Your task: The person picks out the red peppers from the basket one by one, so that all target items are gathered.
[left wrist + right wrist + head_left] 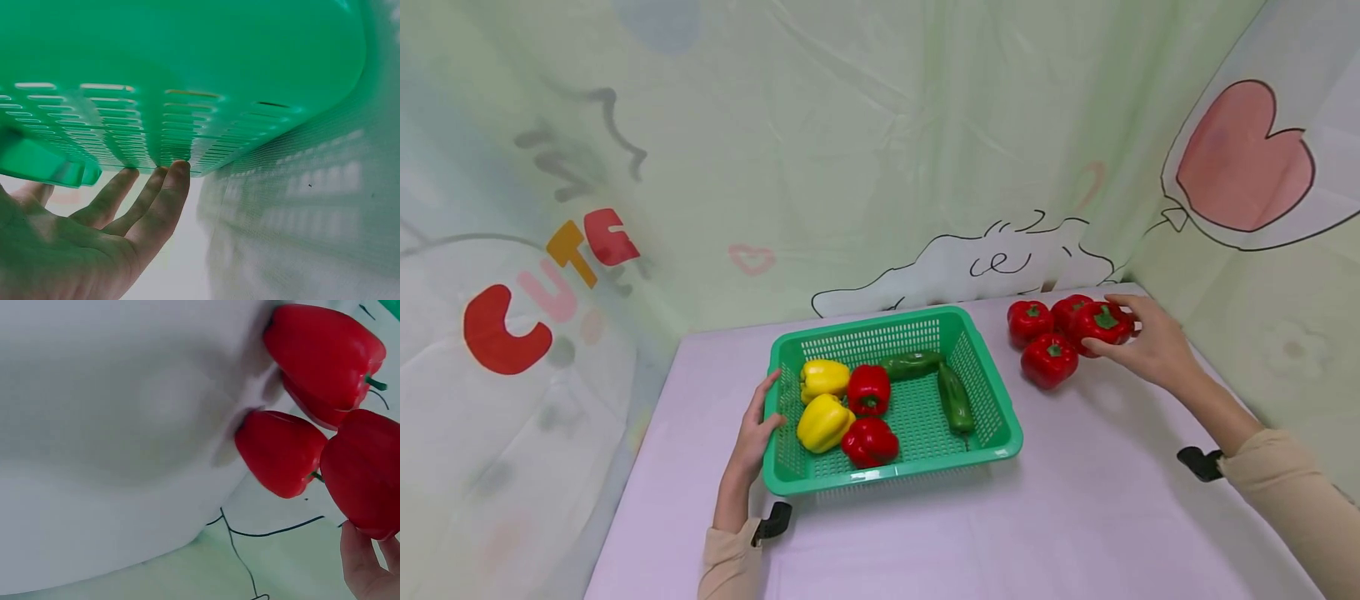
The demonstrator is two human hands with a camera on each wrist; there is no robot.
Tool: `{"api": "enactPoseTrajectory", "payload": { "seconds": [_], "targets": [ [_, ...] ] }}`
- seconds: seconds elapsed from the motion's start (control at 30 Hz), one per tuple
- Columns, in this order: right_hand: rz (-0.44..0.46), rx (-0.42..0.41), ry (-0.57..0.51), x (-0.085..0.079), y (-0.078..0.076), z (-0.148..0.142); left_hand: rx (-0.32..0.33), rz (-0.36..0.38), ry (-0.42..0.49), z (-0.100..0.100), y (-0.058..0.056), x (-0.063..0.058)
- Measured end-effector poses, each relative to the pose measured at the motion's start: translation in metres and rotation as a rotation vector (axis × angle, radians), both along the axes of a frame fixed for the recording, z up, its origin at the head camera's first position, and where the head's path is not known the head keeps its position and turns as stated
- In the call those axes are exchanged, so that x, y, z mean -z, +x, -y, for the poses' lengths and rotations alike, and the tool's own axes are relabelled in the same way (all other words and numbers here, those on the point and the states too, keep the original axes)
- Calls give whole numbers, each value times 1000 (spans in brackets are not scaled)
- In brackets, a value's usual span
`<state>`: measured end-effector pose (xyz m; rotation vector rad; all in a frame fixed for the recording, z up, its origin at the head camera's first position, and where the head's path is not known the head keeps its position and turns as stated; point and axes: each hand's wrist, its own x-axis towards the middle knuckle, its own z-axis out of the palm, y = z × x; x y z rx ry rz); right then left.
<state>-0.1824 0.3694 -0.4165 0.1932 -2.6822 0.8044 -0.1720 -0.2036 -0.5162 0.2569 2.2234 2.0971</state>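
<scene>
My left hand (751, 433) grips the left rim of a green plastic basket (891, 477), with its fingers (156, 206) against the slotted outer wall. Inside the basket are two yellow bell peppers (824, 423), two red bell peppers (869, 442) and two long green peppers (955, 400). To the right of the basket, my right hand (1153, 346) holds a red bell pepper (1097, 325) between thumb and fingers. Three other red bell peppers (1049, 361) stand close beside it on the table; the held one partly covers one of them in the head view.
The table (1075, 508) has a pale lilac cover. A printed curtain (865, 167) hangs along the table's back edge and both sides. A black wrist strap piece (1201, 463) juts out by the right sleeve, and another (775, 521) by the left.
</scene>
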Motion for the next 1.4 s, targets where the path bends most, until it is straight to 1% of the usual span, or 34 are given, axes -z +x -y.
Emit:
{"api": "enactPoseTrajectory", "payload": {
  "seconds": [0.17, 0.4, 0.83, 1.13, 1.4],
  "targets": [
    [1, 18, -4, 8, -3, -9, -2, -8, 1, 0, -1, 0],
    [21, 55, 3, 18, -6, -13, -3, -10, -3, -1, -1, 1],
    [107, 92, -16, 42, -8, -19, -11, -14, -1, -1, 0, 3],
    [129, 96, -13, 63, -10, -18, -8, -18, 0, 1, -1, 4],
    [164, 93, -19, 70, -11, -17, 13, -41, 2, 1, -3, 4]
  ]
}}
